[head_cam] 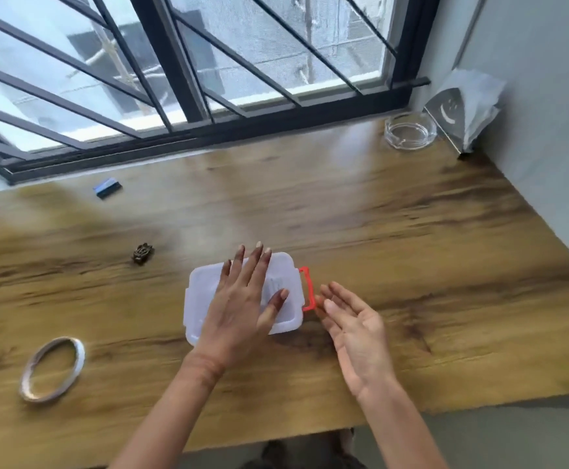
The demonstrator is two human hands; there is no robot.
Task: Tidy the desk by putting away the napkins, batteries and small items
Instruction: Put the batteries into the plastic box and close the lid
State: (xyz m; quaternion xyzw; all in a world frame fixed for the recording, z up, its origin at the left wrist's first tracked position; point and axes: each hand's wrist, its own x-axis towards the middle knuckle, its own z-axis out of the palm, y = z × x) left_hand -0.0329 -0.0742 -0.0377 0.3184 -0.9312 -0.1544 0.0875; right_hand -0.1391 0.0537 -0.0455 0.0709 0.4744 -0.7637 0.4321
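Observation:
A small clear plastic box [286, 275] with its lid on and a red side clasp [307, 288] lies on the wooden desk [395, 231]. My left hand [242, 299] presses flat on the lid, fingers straight. My right hand [354, 323] hovers palm-up just right of the red clasp, fingers relaxed and holding nothing. White napkins [472, 103] stand in a metal holder [445, 113] in the far right corner. What is inside the box is hidden.
A glass ashtray [410, 132] sits next to the napkin holder. A blue and black small block [107, 188] lies near the window. A small dark ornament [142, 253] and a tape ring [53, 368] lie to the left. The desk's front edge is near my forearms.

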